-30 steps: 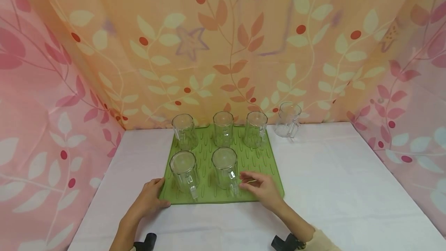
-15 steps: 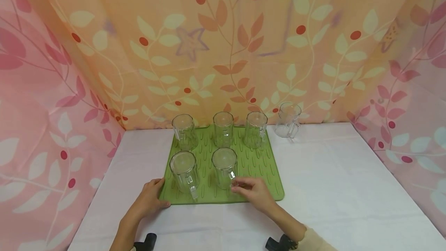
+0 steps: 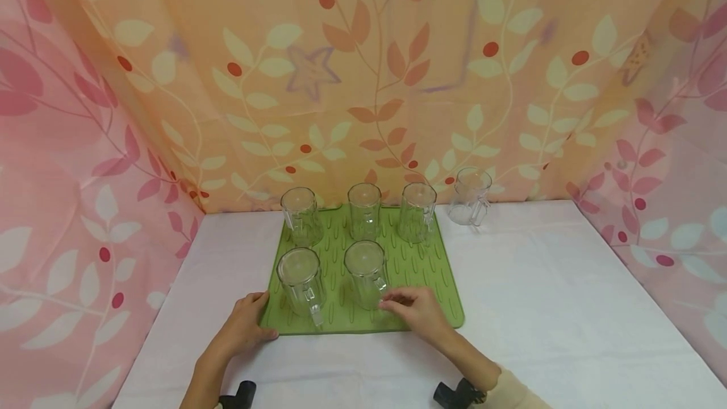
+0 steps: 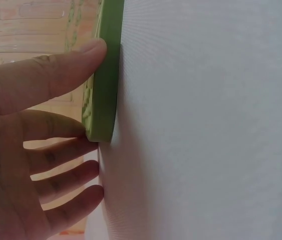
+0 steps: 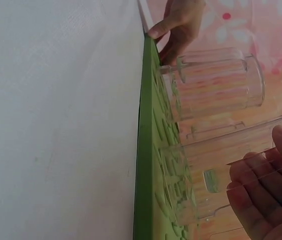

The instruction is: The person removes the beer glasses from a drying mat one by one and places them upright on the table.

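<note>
A green ridged drying mat point(image 3: 437, 308) carries several clear glass mugs. My left hand point(image 3: 244, 322) holds its near left corner, thumb on the front edge point(image 4: 109, 75) and fingers along the side. With thumb and fingertips, my right hand point(image 3: 423, 315) pinches the handle of the front middle glass mug point(image 3: 363, 270), which stands base up on the mat. In the right wrist view, the fingers of that hand point(image 5: 266, 192) show partly through the mug's clear glass. Left of it stands another glass mug point(image 3: 298, 276), its handle turned toward me.
Along the mat's back edge stand a left mug point(image 3: 301, 216), a middle mug point(image 3: 364, 213) and a right mug point(image 3: 417, 213). One more mug point(image 3: 470, 197) stands off the mat, at the back right of the white tabletop point(image 3: 539, 283). Patterned cloth point(image 3: 363, 81) hangs behind and at both sides.
My right hand has moved left and slightly down onto the front middle mug's handle, and the mug has turned slightly. The left hand stays at the mat's corner.
</note>
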`<state>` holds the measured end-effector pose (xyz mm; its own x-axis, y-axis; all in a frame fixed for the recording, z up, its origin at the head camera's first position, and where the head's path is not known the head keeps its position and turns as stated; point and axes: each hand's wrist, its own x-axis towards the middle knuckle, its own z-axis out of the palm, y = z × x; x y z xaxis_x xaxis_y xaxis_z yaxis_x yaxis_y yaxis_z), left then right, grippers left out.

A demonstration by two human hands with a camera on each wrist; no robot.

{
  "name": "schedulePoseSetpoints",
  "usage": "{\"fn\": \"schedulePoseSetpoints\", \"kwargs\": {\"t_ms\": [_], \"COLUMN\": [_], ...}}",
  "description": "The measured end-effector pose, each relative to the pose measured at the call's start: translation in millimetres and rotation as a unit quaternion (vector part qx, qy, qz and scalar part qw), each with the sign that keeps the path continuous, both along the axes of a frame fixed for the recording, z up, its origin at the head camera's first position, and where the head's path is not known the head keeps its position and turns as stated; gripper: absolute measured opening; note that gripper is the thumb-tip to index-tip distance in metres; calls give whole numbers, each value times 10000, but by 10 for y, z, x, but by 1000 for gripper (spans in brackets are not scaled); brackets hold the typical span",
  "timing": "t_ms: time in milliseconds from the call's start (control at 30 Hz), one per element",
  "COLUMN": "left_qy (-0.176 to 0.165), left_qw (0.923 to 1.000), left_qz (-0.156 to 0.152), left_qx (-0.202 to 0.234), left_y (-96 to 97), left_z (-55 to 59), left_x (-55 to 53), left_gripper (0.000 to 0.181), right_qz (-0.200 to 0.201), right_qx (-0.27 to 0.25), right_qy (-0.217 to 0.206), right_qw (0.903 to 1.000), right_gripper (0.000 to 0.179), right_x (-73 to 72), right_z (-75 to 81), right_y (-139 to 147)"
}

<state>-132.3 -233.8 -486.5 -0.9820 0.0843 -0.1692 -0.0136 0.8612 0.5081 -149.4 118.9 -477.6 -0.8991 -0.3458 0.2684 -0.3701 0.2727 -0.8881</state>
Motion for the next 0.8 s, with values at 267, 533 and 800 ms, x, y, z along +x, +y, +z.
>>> {"fn": "schedulePoseSetpoints", "kwargs": {"t_ms": [267,533,800], "left_qy": [-80,-67,-63], "left_qw": [10000,9999,9999], "left_qz": [-44,-126,-141], "left_qx": [40,5,-5], "left_y": [12,-3,-10], "left_z": [16,35,31], "left_x": [7,0,9], "left_gripper": [88,87,88], "right_qz": [-231,-456,-748], "right_qx": [140,75,243], "right_qy": [176,207,523], "right_qw": [9995,9987,9955], "right_gripper": [6,9,9], "right_x": [-24,-36,-23], "right_z": [21,15,17], "right_y": [93,153,203]}}
